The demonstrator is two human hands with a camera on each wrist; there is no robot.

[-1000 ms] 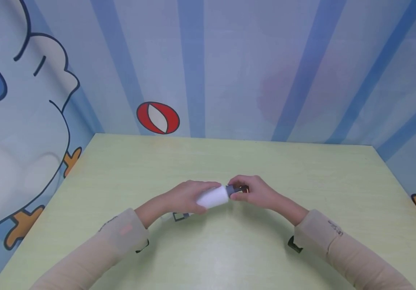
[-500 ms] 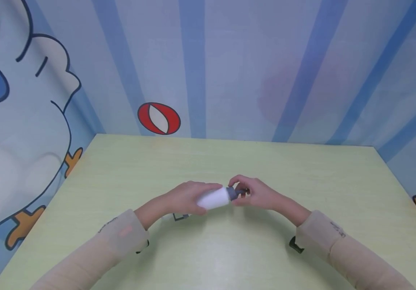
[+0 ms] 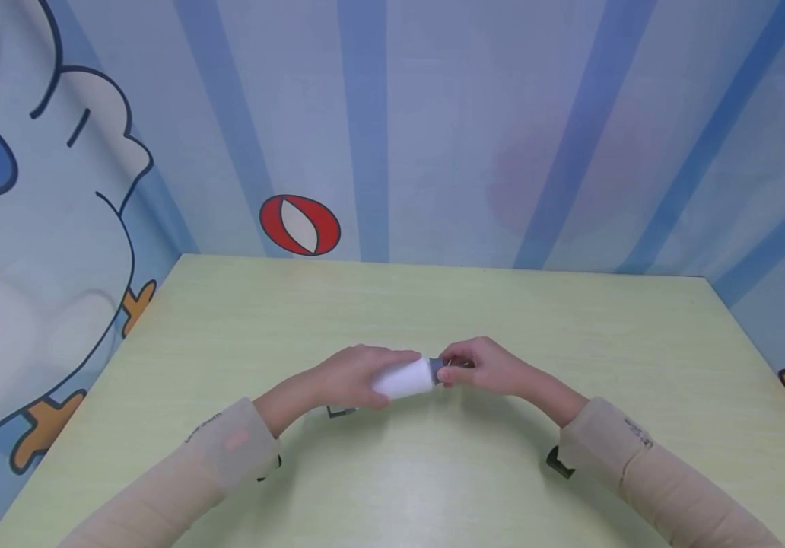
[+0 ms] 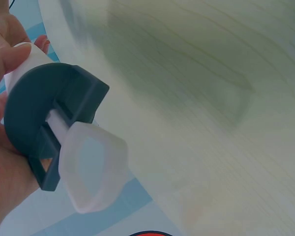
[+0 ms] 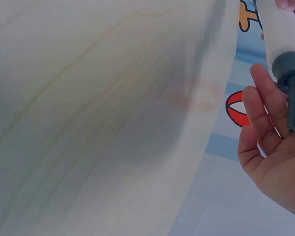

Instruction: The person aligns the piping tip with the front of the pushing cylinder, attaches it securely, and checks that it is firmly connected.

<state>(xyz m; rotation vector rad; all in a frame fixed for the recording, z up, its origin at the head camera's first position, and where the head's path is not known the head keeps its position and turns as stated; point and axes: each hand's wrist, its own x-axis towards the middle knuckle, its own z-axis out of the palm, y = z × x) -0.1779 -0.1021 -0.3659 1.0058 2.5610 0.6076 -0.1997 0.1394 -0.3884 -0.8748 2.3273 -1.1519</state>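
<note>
A large syringe-like tube with a white barrel (image 3: pixel 402 379) is held slantwise above the table. My left hand (image 3: pixel 354 377) grips the barrel, fingers wrapped round it. At its left end, the left wrist view shows a dark green half-round flange (image 4: pixel 34 108), a thin white rod and a translucent loop handle (image 4: pixel 96 167). A dark collar (image 5: pixel 289 69) with a narrow nozzle (image 5: pixel 292 110) caps the other end. My right hand (image 3: pixel 491 367) pinches the collar between thumb and finger in the head view. Its other fingers lie relaxed beside the nozzle in the right wrist view; the thumb is hidden there.
The pale yellow-green tabletop (image 3: pixel 570 327) spreads under both hands. Behind it rises a blue striped wall (image 3: pixel 447 152) printed with a red-and-white ball (image 3: pixel 300 224). Cartoon figures cover the panel (image 3: pixel 36 251) on the left.
Half a second ago the right fingers were spread around the nozzle; now they have come together on the collar. The left hand keeps its grip, and the tube has barely shifted.
</note>
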